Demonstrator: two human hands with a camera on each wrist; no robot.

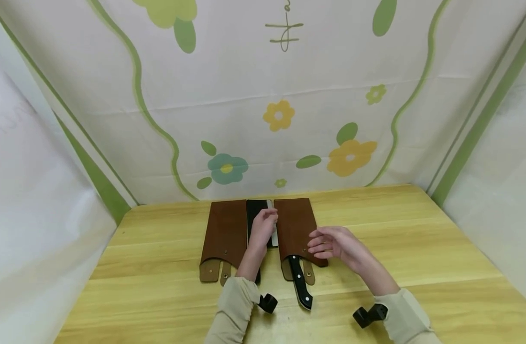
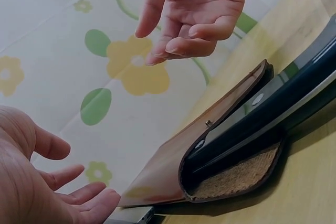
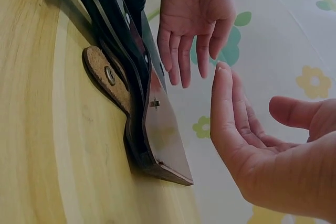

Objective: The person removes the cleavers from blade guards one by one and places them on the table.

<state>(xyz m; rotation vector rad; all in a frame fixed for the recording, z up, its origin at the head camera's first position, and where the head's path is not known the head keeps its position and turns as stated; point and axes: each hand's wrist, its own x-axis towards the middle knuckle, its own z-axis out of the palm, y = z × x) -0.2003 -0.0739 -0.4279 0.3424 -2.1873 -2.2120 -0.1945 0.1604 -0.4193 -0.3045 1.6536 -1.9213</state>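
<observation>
Two brown leather knife sheaths lie side by side on the table, a left sheath [image 1: 226, 229] and a right sheath [image 1: 294, 222]. From the right sheath's mouth a black riveted knife handle [image 1: 301, 286] sticks out toward me; its blade is hidden inside. Between the sheaths lies a dark, broad cleaver-like blade [image 1: 255, 208] with a bright edge, partly covered by my left hand [image 1: 263, 231]. That hand hovers with loosely bent fingers and holds nothing. My right hand [image 1: 338, 246] hangs beside the right sheath's lower right corner, fingers relaxed, palm toward the left hand.
Wood-grain table [image 1: 151, 267] extends to both sides. A white flowered cloth [image 1: 246, 71] stands behind it, and pale cloth walls rise at left and right. Sheath straps with snaps [image 1: 309, 272] lie near the sheath mouths.
</observation>
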